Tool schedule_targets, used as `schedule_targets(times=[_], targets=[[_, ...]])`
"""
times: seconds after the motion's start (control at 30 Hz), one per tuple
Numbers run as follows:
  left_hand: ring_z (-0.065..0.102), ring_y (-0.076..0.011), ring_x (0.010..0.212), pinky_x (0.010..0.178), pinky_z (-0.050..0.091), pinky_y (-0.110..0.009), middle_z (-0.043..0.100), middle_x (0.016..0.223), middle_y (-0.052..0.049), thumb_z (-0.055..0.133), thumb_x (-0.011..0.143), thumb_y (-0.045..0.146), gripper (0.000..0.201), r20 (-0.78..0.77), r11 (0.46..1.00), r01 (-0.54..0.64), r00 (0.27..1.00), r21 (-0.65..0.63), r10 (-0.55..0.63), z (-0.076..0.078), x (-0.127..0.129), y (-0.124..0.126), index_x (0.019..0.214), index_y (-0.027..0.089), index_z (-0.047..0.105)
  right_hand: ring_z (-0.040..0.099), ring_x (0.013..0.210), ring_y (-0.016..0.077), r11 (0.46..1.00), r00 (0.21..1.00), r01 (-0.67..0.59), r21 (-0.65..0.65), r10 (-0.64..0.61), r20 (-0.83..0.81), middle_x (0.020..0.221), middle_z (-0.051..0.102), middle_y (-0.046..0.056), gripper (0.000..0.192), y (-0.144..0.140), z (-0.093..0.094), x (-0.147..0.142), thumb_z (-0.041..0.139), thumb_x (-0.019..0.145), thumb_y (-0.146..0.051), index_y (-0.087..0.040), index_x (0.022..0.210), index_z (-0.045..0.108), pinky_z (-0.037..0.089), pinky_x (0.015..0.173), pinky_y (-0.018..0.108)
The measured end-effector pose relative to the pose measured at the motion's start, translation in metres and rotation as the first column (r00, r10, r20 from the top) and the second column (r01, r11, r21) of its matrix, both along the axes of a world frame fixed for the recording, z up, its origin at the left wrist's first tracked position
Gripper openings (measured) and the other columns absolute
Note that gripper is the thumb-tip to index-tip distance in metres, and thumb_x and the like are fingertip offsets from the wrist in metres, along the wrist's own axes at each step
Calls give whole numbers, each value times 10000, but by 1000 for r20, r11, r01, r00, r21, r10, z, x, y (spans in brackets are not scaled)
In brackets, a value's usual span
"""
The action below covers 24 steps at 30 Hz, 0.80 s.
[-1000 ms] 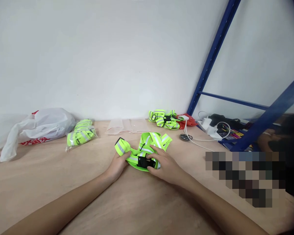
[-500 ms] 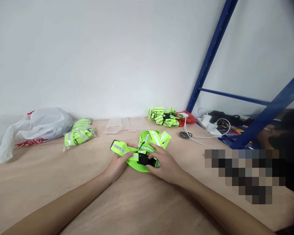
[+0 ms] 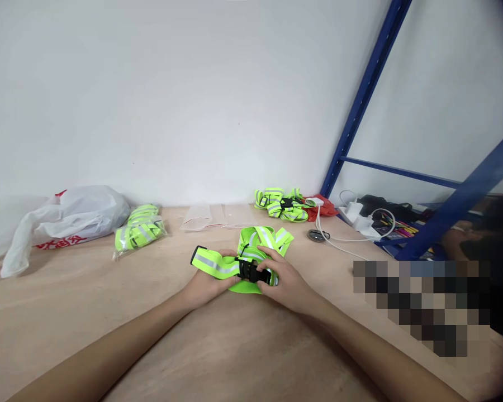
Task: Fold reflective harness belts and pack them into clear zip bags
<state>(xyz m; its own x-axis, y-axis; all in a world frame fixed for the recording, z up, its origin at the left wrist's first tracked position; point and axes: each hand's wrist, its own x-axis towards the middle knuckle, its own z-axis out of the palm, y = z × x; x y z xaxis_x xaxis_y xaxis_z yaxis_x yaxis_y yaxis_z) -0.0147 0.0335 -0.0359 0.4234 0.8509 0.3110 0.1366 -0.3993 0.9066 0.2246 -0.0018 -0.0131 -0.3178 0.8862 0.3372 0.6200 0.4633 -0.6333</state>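
A neon-yellow reflective strap (image 3: 263,234) with grey stripes lies bundled on the table in front of me. Its black side-release buckle (image 3: 251,272) faces up at the near side. My left hand (image 3: 207,286) grips the strap just left of the buckle, thumb along the lower edge and fingers partly hidden behind. A free end with a black slider (image 3: 195,255) sticks out above that hand. On the right, my right hand (image 3: 287,282) pinches the buckle's right end between thumb and fingers.
Behind stand a white plastic bag (image 3: 84,215), a bagged strap bundle (image 3: 138,230), flat clear bags (image 3: 218,216) and loose straps (image 3: 283,204) beside red cloth (image 3: 324,205). To the right are a mouse (image 3: 317,235), white cables, a blue rack post (image 3: 366,89) and another person (image 3: 498,234).
My left thumb has slid off the strap's face to its lower edge, showing more strap beside the buckle. My right hand stays at the buckle. The view has shifted slightly.
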Motion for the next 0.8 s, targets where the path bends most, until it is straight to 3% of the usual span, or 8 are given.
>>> schedule_targets(times=[0.23, 0.57, 0.8], targets=[[609, -282, 1181, 1078, 443, -454, 676, 1243, -105, 671, 867, 417, 388, -43, 999, 29, 999, 37, -28, 6, -3, 0, 1194, 211, 633, 461, 1396, 308, 998, 999, -28, -55, 26, -45, 1491, 485, 151, 133, 1, 1, 0, 648, 760, -167, -219, 881, 628, 390, 1107, 485], [591, -311, 1209, 1094, 418, -470, 666, 1283, -82, 752, 803, 400, 470, -165, 997, 37, 986, 61, -26, 2, -10, 4, 1225, 227, 643, 432, 1417, 304, 994, 994, -92, -53, 89, -59, 1510, 451, 171, 154, -1, 2, 1, 644, 766, -145, -208, 907, 653, 368, 1128, 494], [586, -288, 1202, 1071, 439, -437, 638, 1295, -99, 755, 807, 398, 512, -215, 983, 136, 971, 125, -107, 0, -10, 4, 1264, 229, 598, 419, 1426, 299, 987, 989, -136, -86, 130, -67, 1548, 413, 144, 191, 2, 0, 3, 652, 773, -149, -206, 948, 700, 341, 1155, 476]])
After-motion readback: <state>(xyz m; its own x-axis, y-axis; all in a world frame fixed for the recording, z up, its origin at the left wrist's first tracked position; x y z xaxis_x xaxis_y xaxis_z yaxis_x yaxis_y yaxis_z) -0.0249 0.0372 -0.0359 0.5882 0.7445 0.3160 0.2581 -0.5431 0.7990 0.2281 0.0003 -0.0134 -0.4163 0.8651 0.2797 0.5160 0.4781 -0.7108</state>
